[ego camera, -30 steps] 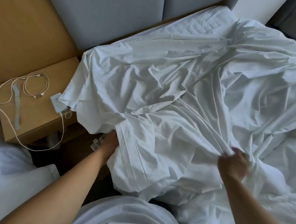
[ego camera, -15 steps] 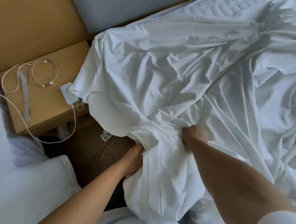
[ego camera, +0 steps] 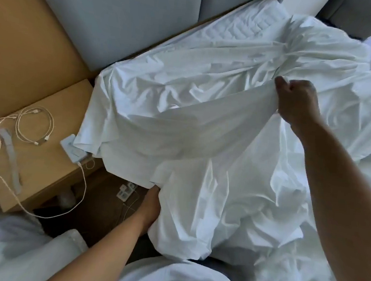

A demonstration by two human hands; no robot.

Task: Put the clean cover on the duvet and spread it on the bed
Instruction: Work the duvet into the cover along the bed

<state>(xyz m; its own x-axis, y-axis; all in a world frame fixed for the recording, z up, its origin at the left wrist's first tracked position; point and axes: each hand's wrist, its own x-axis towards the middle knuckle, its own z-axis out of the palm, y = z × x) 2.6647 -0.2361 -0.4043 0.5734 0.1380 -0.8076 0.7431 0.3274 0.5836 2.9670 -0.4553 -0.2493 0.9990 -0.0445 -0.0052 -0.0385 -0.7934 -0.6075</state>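
Your right hand (ego camera: pixel 297 103) grips a raised edge of the white cover (ego camera: pixel 181 122), fingers curled; the fabric runs from it in a taut fold down toward the left; your left hand (ego camera: pixel 151 207) holds bunched cover at the near side of the bed (ego camera: pixel 245 30), its fingertips hidden in the cloth; the rest of the cover lies crumpled over the mattress; beside the bed, a wooden nightstand (ego camera: pixel 47 172) carries coiled white cables (ego camera: pixel 34 125), a white charger (ego camera: pixel 72 152) and a grey strap (ego camera: pixel 11 157); a grey headboard (ego camera: pixel 123 21) stands behind.

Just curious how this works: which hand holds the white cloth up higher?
The right hand: it grips an edge of the white fabric duvet cover raised high, while the left hand holds a bunch down low.
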